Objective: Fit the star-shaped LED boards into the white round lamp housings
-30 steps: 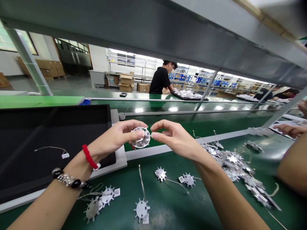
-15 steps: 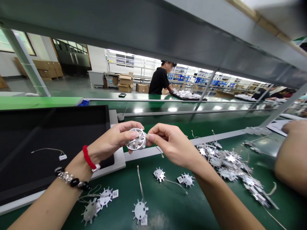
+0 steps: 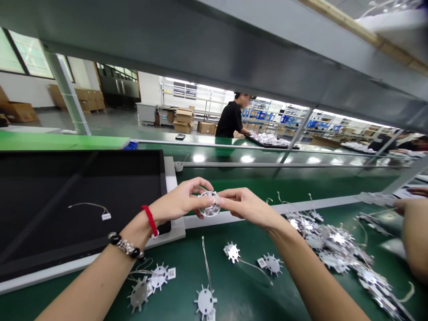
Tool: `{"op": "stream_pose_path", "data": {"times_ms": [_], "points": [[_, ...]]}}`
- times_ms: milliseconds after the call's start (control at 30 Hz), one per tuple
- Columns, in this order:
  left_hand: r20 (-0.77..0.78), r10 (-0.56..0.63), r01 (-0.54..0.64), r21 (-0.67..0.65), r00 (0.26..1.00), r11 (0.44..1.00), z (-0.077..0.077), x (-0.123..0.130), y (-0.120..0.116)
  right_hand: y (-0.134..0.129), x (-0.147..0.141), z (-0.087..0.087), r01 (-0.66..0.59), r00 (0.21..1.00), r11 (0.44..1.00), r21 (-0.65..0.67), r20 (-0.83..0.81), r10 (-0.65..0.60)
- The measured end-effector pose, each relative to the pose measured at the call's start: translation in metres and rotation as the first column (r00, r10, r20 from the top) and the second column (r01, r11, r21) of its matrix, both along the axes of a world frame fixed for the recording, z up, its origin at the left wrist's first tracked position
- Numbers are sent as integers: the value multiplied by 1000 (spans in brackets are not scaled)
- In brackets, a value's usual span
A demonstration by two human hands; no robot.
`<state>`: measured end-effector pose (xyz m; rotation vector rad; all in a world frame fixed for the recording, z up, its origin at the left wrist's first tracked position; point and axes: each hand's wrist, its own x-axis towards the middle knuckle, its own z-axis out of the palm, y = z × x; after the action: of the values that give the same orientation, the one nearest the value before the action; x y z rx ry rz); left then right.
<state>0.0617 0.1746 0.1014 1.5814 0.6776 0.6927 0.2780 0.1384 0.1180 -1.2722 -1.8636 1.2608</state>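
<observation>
Up over the bench, a round white plastic part (image 3: 210, 210) with an open ring rim is pinched by my left hand (image 3: 180, 200), its thumb across the front and fingers behind. My right hand (image 3: 247, 207) is closed at the part's right edge, thumb and fingertips pressed on it. The fingers partly cover its inside. Below lie several silver gear-shaped plates with thin wires and small white labels: one plate (image 3: 205, 301) near the front, another plate (image 3: 232, 252) under my right hand, and an overlapping pair (image 3: 158, 276) by my left forearm.
A black tray (image 3: 50, 249) at left holds a small white wired piece (image 3: 106, 216). A heap of silver plates (image 3: 337, 243) lies at right, near another person's arm (image 3: 416, 236). A grey shelf (image 3: 200, 49) hangs overhead. Across the bench, a person in black (image 3: 230, 119) works at a tray.
The view has shifted, so the scene sits farther right and slightly lower. My right thumb has come onto the part's edge; the wire end that hung below my right hand no longer shows.
</observation>
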Motion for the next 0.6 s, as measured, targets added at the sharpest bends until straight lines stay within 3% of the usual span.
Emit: {"op": "stream_pose_path", "data": {"times_ms": [167,267,333,467,600], "points": [[-25,11,-11,-22,1000,1000,-10,0,5,5,-4,-14,78,996,996,-48,-38,-80],[-21,163,-162,31,986,986,-6,-8,10,21,-5,-25,159,987,986,-59,-13,-160],[54,300,-304,96,952,948,4,-19,13,42,-5,-33,237,972,968,-78,30,-235],[366,447,-528,158,816,835,36,-50,10,102,-5,-46,388,918,909,-153,155,-365],[669,467,-685,87,578,724,69,-81,-6,151,-8,-58,508,854,835,-212,251,-456]]}}
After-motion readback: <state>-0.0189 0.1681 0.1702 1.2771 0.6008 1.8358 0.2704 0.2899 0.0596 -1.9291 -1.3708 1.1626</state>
